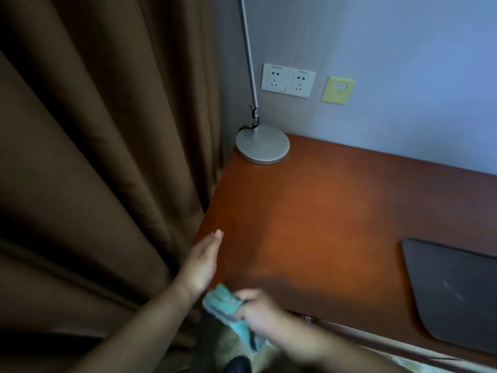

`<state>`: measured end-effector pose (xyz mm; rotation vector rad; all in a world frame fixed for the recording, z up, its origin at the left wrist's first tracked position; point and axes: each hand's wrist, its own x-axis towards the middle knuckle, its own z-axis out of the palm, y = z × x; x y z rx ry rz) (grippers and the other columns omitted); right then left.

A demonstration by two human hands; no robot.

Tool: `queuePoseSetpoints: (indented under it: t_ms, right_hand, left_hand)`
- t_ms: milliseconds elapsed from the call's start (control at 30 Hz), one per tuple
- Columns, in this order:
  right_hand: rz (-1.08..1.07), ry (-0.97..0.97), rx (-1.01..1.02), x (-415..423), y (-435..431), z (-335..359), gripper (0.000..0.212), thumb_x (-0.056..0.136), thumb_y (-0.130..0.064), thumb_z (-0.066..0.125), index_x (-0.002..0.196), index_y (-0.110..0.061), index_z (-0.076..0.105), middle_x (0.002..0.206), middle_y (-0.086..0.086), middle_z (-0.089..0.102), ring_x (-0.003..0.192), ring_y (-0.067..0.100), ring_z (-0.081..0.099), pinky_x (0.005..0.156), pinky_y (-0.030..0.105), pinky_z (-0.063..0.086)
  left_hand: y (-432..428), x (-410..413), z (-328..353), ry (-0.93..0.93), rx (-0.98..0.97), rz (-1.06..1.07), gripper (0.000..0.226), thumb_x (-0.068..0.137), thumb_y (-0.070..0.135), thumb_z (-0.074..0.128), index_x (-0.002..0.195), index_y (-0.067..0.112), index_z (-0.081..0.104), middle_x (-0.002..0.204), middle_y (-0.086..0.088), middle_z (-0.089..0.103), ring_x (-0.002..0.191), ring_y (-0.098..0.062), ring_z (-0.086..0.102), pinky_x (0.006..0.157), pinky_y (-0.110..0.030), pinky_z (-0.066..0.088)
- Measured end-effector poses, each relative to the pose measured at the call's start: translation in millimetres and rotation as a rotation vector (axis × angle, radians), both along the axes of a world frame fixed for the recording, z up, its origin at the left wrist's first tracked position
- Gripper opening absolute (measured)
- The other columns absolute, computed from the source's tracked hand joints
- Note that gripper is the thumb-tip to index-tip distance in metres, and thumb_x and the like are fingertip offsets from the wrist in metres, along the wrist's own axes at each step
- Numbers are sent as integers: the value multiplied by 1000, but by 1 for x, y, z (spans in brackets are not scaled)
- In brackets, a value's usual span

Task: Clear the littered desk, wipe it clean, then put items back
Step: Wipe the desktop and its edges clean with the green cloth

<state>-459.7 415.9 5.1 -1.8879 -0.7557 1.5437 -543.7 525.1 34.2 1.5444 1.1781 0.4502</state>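
A reddish-brown wooden desk (322,211) fills the right half of the view. My right hand (258,310) is shut on a teal cleaning cloth (223,300) at the desk's near left corner; part of the cloth hangs below the edge. Just left of it, my left hand (201,262) is open and flat with fingers together, held along the desk's left edge and holding nothing. A dark desk mat (454,292) lies on the desk at the right.
A silver lamp base (263,144) with a slanted pole stands at the desk's far left corner. Brown curtains (94,157) hang directly left of the desk. Two white wall sockets (288,80) and a yellow plate (337,90) sit on the wall behind.
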Motion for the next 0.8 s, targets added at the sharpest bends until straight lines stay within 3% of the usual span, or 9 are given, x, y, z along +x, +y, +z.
queuePoseSetpoints:
  t_ms: [67,133,200,300,367,433,533,633,800]
  right_hand:
    - [-302,152,40,18,-3,18,22,68,3,61,79,-14,64,63,-7,64,60,10,57,55,14,44]
    - [-452,239,114,38,-6,38,32,79,15,48,83,-13,63,72,4,65,62,16,61,55,19,47]
    - [-478,238,198,53,-8,58,35,81,15,46,93,-12,65,81,7,68,68,20,64,60,24,49]
    - [-468,343,258,62,-18,80,35,85,11,43,108,-7,63,89,11,69,76,23,66,64,27,52]
    - [-470,449,209,71,-32,87,29,89,7,40,106,-7,60,88,14,68,75,25,66,61,29,54]
    - [-456,484,163,87,-53,86,23,90,1,40,102,-7,58,88,16,67,76,26,66,64,32,53]
    - [-429,431,118,124,-93,81,20,90,-8,43,103,-6,58,88,15,67,74,24,66,60,28,51]
    - [-324,376,140,166,-145,80,15,91,-21,51,97,-12,62,85,7,67,70,18,64,54,23,46]
    - [-238,-69,107,231,-228,70,41,77,-19,74,112,-18,52,99,3,65,83,14,66,67,27,54]
  left_hand:
    - [-10,-3,11,-91,-81,32,37,99,29,42,125,7,58,121,4,54,115,-5,46,91,-10,30]
    - [-26,-2,15,-160,-120,52,35,98,30,44,125,14,59,126,6,54,119,-7,48,101,-17,31]
    - [-43,8,18,-201,-220,74,41,98,43,39,131,23,53,136,7,49,125,-11,45,113,-34,27]
    - [-73,36,27,-334,-512,100,54,95,58,28,136,28,47,138,3,51,126,-21,49,110,-50,33]
    - [-91,53,33,-455,-664,125,52,95,57,32,128,23,54,125,-5,62,114,-24,59,101,-49,44]
    - [-111,68,41,-438,-664,161,41,96,46,42,120,17,58,116,-8,66,107,-24,63,97,-45,48]
    - [-144,96,49,-333,-489,202,22,95,27,53,107,12,63,106,-8,70,98,-22,66,87,-39,54]
    - [-189,137,48,-339,-463,257,10,91,15,60,98,9,63,95,-11,70,84,-22,66,75,-35,54]
    - [-265,221,34,-325,-561,177,21,85,8,64,104,2,59,88,-17,70,77,-33,67,74,-43,55]
